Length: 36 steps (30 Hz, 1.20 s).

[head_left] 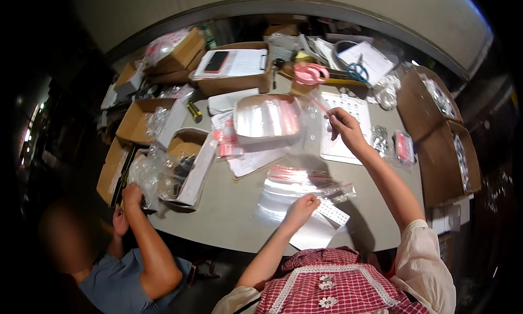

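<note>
My right hand (347, 130) is raised over the middle of the table, its fingers pinched on the top edge of a clear zip bag (313, 115) with a red strip. The bag hangs to the left of the fingers. Low over the near part of the table is my left hand (300, 211), its fingers closed; what they pinch is too small to make out. Beside those fingers lies a white card with rows of small dark marks (336, 213). A stack of flat clear zip bags (272, 191) with red seals spreads just beyond that hand. Under it lies white paper (313, 235).
A box of clear bags (267, 137) stands mid-table, with a white sheet (354, 112) right of it. Pink scissors (310, 73) and blue scissors (358, 71) are at the back. Cardboard boxes (427, 134) line the right edge. A co-worker (139, 265) works at the left.
</note>
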Available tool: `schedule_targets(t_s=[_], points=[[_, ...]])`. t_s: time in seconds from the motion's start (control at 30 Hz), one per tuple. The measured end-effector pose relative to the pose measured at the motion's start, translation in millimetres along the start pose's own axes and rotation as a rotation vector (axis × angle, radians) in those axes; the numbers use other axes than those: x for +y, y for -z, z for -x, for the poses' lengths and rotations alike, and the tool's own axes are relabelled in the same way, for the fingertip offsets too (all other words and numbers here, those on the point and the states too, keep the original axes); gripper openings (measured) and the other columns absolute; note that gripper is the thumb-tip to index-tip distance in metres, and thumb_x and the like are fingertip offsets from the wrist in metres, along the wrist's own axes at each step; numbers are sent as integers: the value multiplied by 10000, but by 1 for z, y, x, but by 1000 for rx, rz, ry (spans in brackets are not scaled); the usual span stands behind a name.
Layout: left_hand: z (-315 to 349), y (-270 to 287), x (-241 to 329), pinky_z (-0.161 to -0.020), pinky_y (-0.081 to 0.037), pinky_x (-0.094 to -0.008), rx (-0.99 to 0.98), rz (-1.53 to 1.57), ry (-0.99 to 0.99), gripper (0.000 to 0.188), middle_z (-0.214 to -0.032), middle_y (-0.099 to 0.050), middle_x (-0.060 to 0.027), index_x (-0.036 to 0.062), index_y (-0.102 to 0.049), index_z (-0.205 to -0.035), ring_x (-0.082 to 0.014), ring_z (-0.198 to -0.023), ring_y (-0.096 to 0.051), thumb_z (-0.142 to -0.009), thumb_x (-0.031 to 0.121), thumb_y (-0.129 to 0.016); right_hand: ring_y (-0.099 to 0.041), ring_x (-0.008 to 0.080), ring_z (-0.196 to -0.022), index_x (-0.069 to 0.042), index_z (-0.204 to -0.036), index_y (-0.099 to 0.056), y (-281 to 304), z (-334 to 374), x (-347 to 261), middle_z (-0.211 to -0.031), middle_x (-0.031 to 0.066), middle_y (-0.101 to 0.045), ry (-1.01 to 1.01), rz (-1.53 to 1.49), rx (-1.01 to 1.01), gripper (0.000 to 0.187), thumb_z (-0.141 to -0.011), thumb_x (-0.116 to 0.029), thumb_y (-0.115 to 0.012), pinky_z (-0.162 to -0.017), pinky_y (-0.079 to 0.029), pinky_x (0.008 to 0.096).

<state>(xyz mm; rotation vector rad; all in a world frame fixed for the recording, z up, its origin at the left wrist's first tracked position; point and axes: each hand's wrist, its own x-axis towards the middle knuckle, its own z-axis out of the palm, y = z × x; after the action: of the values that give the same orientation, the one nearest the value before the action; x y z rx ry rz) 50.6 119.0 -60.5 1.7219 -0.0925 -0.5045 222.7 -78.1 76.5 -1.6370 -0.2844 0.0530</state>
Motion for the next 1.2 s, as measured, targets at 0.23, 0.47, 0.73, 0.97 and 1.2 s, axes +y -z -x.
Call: schedule_targets(t_s=[0.23, 0.47, 0.73, 0.97, 1.2], points=[[-2, -1, 7, -661, -469, -326, -12, 20, -39, 303, -758, -646, -61, 14, -649, -969, -156, -694, -587, -976, 316, -621, -566, 141, -481, -23, -1124, -569, -58, -90, 41, -754, 76, -655, -256, -47, 143, 206, -1025, -195, -511, -422, -483, 288], [-1, -3, -9, -689, -506, -365, 56, -25, -55, 285, -794, -677, -126, 31, -652, -986, -223, -726, -659, -972, 315, -619, -709, 303, -666, -6, -1285, -526, -75, -68, 50, -724, 169, -704, -148, 775, 56, 545, -978, -453, -579, -654, -525, 432], [-22, -22, -58, -700, -517, -376, -12, 173, -103, 287, -814, -702, -118, 57, -678, -985, -220, -738, -673, -952, 339, -636, -638, 143, -807, 1, -1119, -652, -25, 102, 37, -910, 104, -693, -485, 416, -325, 259, -936, -183, -662, -730, -521, 311], [-6, 3, -14, -695, -460, -295, 26, 270, 68, 267, -763, -635, -25, 9, -712, -952, -110, -747, -563, -935, 270, -656, -642, 182, -846, -14, -1035, -643, -34, 155, 53, -916, 113, -689, -395, 477, -254, 233, -870, -172, -687, -773, -514, 351], [1, -1, 11, -716, -395, -222, 21, 325, 27, 204, -797, -578, 72, 39, -670, -860, -36, -768, -477, -960, 212, -631, -627, 283, -803, -8, -923, -636, -41, 157, 57, -875, 155, -659, -193, 586, -173, 180, -845, -161, -690, -726, -497, 395]])
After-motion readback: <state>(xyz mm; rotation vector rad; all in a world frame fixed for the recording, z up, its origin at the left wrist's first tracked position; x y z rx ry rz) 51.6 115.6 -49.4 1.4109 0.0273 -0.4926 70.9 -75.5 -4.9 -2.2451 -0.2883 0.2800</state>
